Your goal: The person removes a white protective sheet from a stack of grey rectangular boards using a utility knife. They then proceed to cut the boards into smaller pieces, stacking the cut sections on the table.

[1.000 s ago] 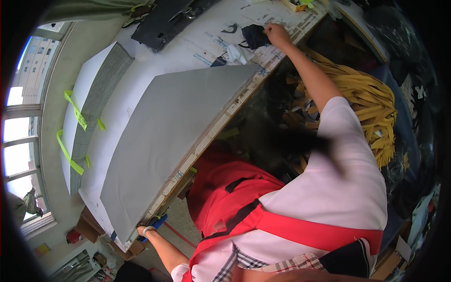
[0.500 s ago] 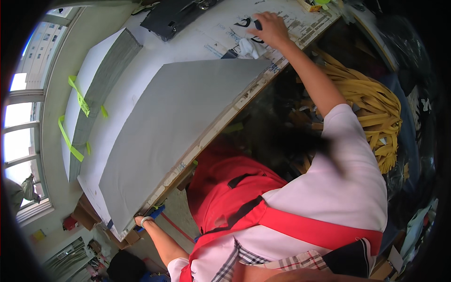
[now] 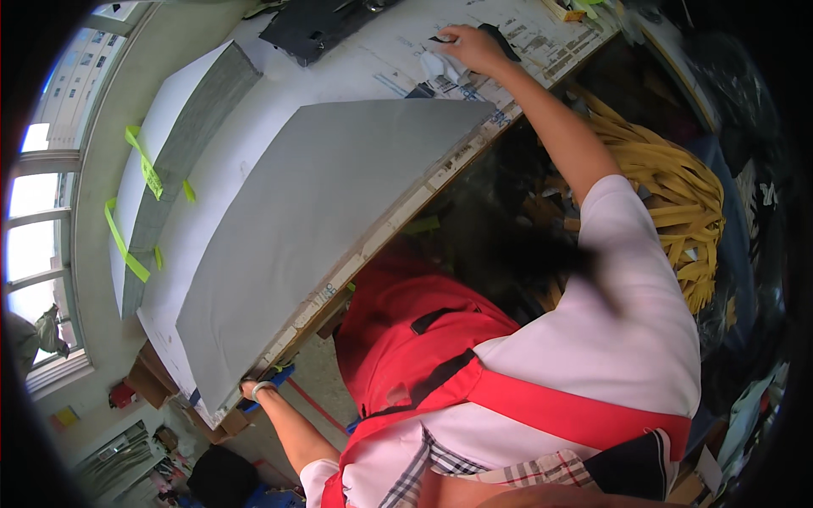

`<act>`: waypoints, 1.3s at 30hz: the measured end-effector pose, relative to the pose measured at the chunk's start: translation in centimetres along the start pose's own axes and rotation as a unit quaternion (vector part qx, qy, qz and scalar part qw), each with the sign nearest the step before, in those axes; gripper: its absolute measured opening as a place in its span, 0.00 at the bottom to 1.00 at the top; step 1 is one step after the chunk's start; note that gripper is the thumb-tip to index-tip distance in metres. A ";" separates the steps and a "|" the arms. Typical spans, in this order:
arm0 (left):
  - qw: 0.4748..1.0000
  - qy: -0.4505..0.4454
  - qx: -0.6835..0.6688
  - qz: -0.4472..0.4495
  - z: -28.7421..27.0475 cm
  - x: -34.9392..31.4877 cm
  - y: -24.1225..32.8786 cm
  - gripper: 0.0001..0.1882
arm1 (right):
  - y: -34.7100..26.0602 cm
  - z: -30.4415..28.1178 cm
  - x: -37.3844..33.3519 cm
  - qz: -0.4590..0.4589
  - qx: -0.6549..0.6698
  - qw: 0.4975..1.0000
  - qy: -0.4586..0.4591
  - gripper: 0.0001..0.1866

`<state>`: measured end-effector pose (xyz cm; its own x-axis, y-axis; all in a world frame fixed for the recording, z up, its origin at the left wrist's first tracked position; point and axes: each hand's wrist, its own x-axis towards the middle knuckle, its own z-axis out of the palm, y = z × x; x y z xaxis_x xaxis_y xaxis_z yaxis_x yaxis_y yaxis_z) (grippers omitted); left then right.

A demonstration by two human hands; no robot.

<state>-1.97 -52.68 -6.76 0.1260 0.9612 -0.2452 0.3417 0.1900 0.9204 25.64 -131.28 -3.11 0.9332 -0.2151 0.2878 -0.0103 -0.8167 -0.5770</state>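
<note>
My right hand (image 3: 476, 49) is at the far right of the table, its fingers closed on a small black piece (image 3: 439, 40). Another black piece (image 3: 500, 41) shows just beyond the hand's right side. Under the fingers lies a crumpled white cloth (image 3: 442, 68), with a small dark patch (image 3: 420, 91) beside it. A large grey sheet (image 3: 330, 195) with a curved far edge lies flat along the table's front. Near that sheet's lower left corner, my left hand (image 3: 249, 388) rests at the table edge; its fingers are mostly hidden.
A stack of grey sheets (image 3: 182, 127) tied with yellow-green strips stands toward the window on the white table (image 3: 224, 182). Black material (image 3: 313, 32) lies at the back. Beyond the front edge, yellow-brown strips (image 3: 669, 186) hang in a bundle. Cardboard boxes (image 3: 152, 377) sit at the lower left.
My right hand has shifted slightly left, and its fingertips are now on a black piece. The black piece on the hand's right has come into view. My left hand stays at the edge.
</note>
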 end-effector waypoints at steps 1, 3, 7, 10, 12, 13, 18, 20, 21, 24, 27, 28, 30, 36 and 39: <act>1.000 0.018 0.010 0.010 -0.8 1.0 -0.2 0.24 | 0.0 -0.4 0.1 0.024 0.016 0.999 0.016 0.18; 0.998 0.050 0.031 0.036 -2.4 4.4 0.0 0.23 | 3.4 -0.5 1.2 -0.012 -0.027 0.989 0.147 0.12; 0.998 0.040 0.052 -0.002 -0.9 2.7 -0.6 0.24 | 8.6 -3.1 -0.7 0.098 -0.154 0.961 0.208 0.12; 0.994 0.081 0.069 0.017 -0.8 2.2 -0.2 0.24 | 10.8 -3.3 -2.8 0.141 -0.129 0.972 0.137 0.12; 0.994 0.087 0.062 0.035 -0.3 0.9 -0.4 0.23 | 10.7 -2.8 -4.6 0.082 -0.140 0.975 0.154 0.13; 0.993 0.092 0.057 0.046 -0.3 0.6 -0.4 0.22 | 9.7 -2.6 -5.6 0.051 -0.143 0.975 0.162 0.14; 0.998 0.062 0.000 0.032 -1.3 3.5 -0.7 0.20 | 6.9 -1.6 -6.9 0.071 -0.171 0.967 0.176 0.10; 0.998 0.054 -0.001 0.031 -1.1 4.7 -0.7 0.20 | 9.0 -1.0 -6.4 0.043 -0.093 0.977 0.188 0.11; 0.998 0.052 0.005 0.032 -0.6 4.4 -0.8 0.19 | 10.0 -0.8 -6.3 0.028 -0.059 0.980 0.191 0.11; 0.998 0.055 0.017 0.032 0.1 2.7 -0.9 0.19 | 10.7 -1.6 -6.4 0.029 -0.035 0.988 0.148 0.13; 0.997 0.067 0.018 0.026 -0.1 1.3 -0.4 0.19 | 9.2 -1.3 -7.2 0.009 -0.202 0.955 0.220 0.14; 0.997 0.069 0.015 0.028 0.0 0.8 -0.3 0.19 | 8.8 -1.3 -7.5 0.010 -0.208 0.954 0.214 0.14; 0.997 0.074 0.013 0.027 0.0 0.0 0.1 0.19 | 8.3 -1.2 -7.8 0.013 -0.220 0.954 0.204 0.14; 0.996 0.074 0.024 0.038 0.3 -2.4 0.7 0.20 | 8.6 -1.1 -8.1 0.030 -0.110 0.977 0.179 0.15; 0.994 0.085 0.060 0.040 0.9 -2.9 1.0 0.20 | 10.5 -1.4 -7.7 0.029 -0.133 0.953 0.273 0.13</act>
<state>-1.17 -55.46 -5.40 0.0020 0.9940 -0.1093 0.4470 0.0969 0.8893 17.81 -138.92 -10.29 0.6040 -0.4506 0.6573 -0.2137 -0.8862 -0.4111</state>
